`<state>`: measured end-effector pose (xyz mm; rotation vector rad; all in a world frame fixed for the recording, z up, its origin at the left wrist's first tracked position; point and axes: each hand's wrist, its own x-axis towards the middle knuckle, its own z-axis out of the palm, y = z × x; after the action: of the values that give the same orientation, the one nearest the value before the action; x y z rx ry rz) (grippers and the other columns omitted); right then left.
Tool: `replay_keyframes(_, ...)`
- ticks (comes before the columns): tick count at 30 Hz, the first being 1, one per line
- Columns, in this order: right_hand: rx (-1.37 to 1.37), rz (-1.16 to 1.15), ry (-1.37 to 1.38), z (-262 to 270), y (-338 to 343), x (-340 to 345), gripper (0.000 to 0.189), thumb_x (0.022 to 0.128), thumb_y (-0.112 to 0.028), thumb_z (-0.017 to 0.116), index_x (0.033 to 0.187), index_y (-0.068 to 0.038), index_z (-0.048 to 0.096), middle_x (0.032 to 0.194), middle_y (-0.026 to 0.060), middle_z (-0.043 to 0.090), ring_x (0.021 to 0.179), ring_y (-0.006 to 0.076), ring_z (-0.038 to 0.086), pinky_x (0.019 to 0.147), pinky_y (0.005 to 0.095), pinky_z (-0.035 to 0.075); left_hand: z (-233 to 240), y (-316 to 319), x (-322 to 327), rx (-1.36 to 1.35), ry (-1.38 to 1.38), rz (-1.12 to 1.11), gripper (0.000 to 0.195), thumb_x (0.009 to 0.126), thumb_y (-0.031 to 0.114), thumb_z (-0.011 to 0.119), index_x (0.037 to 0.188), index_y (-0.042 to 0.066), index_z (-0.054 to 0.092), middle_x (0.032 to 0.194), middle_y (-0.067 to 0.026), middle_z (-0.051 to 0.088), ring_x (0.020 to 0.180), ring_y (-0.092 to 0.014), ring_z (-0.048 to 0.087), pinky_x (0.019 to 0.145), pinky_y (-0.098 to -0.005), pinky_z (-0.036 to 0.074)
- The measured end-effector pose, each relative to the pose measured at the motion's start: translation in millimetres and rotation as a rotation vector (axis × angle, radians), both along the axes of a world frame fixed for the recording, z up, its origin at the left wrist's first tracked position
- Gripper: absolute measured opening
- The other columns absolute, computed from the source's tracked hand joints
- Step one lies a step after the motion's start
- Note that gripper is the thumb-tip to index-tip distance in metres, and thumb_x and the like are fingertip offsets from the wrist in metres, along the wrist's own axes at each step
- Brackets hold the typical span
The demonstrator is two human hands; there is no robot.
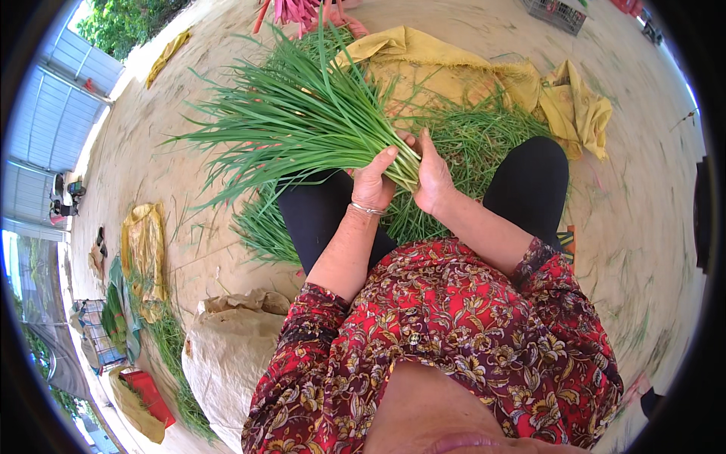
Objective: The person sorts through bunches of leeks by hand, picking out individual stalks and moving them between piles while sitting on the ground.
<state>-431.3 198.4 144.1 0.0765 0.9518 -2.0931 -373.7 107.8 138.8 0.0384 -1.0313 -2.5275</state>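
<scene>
A large bunch of green garlic chives [295, 113] fans out to the upper left, its pale stem ends between my hands. My left hand [434, 173] lies against the right side of the stem ends, fingers partly hidden behind them. My right hand [375, 180], with a silver bangle at the wrist, is closed around the stems from the left, thumb on top. Below the bunch, between my knees, lies a heap of loose green blades and trimmings [476, 136]. More chives [264, 227] lie beside my right knee.
A yellow woven sack [448, 85] is spread beyond the heap. Pink ties [295, 14] hang at the top. A whitish sack [232, 352] stands at my right side. Farther left are another yellow sack [143, 244], a wire basket [93, 335] and a red container [148, 397]. A grey crate [556, 16] stands at the upper right.
</scene>
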Motion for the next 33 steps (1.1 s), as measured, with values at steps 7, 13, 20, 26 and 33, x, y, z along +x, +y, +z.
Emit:
replay_keyframes(7,0.192,0.068,0.373,7,22,-9,0.058,0.098,-0.056,0.040,0.130,-0.008,0.049,0.125,0.0073,0.056,0.119,0.0180,0.049,0.096,0.0355,0.040,-11,-23,8,0.158,-0.100,0.053,0.023,0.085,0.013,0.067,0.104,0.001,0.062,0.098,-0.0148,0.068,0.091,-0.028,0.065,0.083,-0.0395,0.054)
replay_keyframes(13,0.525,0.913,0.587,19,43,-19,0.055,0.092,-0.056,0.053,0.107,-0.003,0.059,0.077,0.0059,0.064,0.062,0.0141,0.062,0.055,0.0260,0.048,-7,-17,10,0.147,-0.053,0.018,0.022,0.081,0.006,0.069,0.101,0.000,0.061,0.096,-0.0104,0.067,0.104,-0.032,0.065,0.094,-0.0455,0.053)
replay_keyframes(20,0.219,1.009,0.733,71,69,-51,0.035,0.098,-0.027,0.056,0.072,-0.004,0.062,0.054,-0.0006,0.055,0.042,0.0055,0.048,0.041,0.0215,0.038,-16,-25,16,0.057,-0.094,-0.174,0.039,0.077,0.007,0.071,0.112,0.001,0.054,0.086,-0.0087,0.061,0.071,-0.022,0.063,0.063,-0.0365,0.054)
replay_keyframes(26,0.032,0.398,1.042,133,16,-31,0.003,0.094,-0.004,0.058,0.096,-0.003,0.058,0.083,0.0011,0.062,0.072,0.0093,0.062,0.065,0.0237,0.052,-16,-16,18,-0.084,-0.160,-0.473,0.041,0.074,0.010,0.074,0.109,-0.002,0.057,0.084,-0.0106,0.063,0.069,-0.021,0.062,0.063,-0.0334,0.053)
replay_keyframes(33,0.394,0.162,1.625,136,-17,-56,0.022,0.083,0.002,0.063,0.105,0.001,0.061,0.084,0.0026,0.059,0.071,0.0084,0.058,0.065,0.0245,0.050,-9,-5,19,-0.266,-0.132,-0.577,0.041,0.070,0.009,0.075,0.106,-0.001,0.059,0.079,-0.0101,0.064,0.064,-0.021,0.061,0.060,-0.0321,0.050)
